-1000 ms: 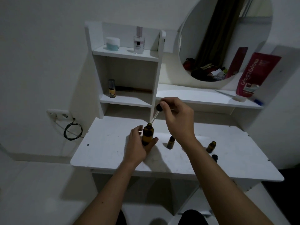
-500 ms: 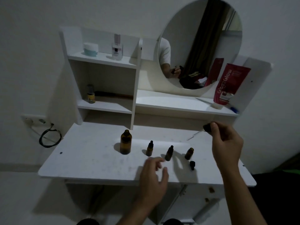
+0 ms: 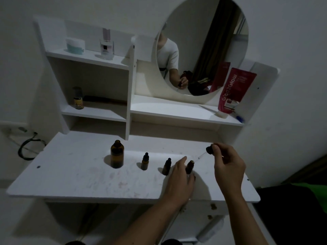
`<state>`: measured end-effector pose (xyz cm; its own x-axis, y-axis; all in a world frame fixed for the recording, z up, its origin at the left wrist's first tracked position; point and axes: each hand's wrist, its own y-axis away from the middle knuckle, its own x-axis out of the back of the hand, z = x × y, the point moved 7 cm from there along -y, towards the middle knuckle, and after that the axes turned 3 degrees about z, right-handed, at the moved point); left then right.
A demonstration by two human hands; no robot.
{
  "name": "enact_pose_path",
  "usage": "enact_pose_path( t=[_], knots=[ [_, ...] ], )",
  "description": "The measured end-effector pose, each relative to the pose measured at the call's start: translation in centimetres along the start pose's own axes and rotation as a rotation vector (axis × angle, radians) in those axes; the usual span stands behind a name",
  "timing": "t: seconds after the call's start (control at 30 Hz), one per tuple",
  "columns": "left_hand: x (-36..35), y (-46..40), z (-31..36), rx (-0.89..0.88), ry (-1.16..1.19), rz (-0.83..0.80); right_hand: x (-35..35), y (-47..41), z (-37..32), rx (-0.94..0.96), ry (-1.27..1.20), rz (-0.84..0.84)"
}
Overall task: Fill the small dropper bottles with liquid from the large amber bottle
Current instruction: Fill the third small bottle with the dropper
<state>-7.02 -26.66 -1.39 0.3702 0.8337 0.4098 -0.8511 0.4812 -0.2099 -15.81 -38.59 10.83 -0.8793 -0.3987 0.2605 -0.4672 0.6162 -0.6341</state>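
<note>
The large amber bottle [image 3: 117, 154] stands uncapped on the white vanity table [image 3: 70, 175], left of centre. To its right stand two small capped dropper bottles [image 3: 145, 162] [image 3: 167, 166]. A third small bottle [image 3: 189, 166], open at the top, is gripped by my left hand [image 3: 180, 179]. My right hand [image 3: 227, 164] pinches the black bulb of a glass dropper [image 3: 205, 152], its tip pointing down-left just above the open small bottle's mouth. A small black cap, mostly hidden by my left hand, lies near that bottle's base.
White shelves rise behind the table, holding a teal jar [image 3: 75, 45], a clear perfume bottle [image 3: 106, 45] and a small dark bottle [image 3: 77, 98]. A round mirror [image 3: 201, 45] and a red tube [image 3: 233, 91] stand at the back right. A black cable [image 3: 26, 147] hangs at left.
My left hand left the large amber bottle and moved right to take hold of the open small bottle. My right hand carried the dropper rightward, bringing its tip over that bottle.
</note>
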Motion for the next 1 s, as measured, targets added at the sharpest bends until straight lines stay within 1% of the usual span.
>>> enact_pose_path(
  t=[0.23,0.33,0.53,0.67,0.87,1.0],
  knots=[
    [-1.1,-2.0,0.2,-0.027,-0.075,0.016,-0.3,-0.4,1.4,-0.032,-0.03,-0.014],
    [-1.3,-2.2,-0.4,-0.03,-0.091,0.036,-0.5,-0.6,1.3,-0.017,-0.047,-0.023],
    [-1.1,-2.4,-0.9,-0.022,-0.087,0.06,-1.8,-0.2,1.6,0.067,0.047,-0.084],
    [-1.3,-2.3,-1.0,-0.028,-0.09,0.041,-3.1,0.3,1.9,0.126,0.133,-0.171],
    [-1.1,-2.0,-0.9,-0.022,-0.09,0.024,-3.8,0.3,2.3,0.104,0.157,-0.187],
    [-1.0,-1.7,-0.7,-0.027,-0.093,0.014,-4.6,0.7,3.0,0.077,0.162,-0.286]
  ],
)
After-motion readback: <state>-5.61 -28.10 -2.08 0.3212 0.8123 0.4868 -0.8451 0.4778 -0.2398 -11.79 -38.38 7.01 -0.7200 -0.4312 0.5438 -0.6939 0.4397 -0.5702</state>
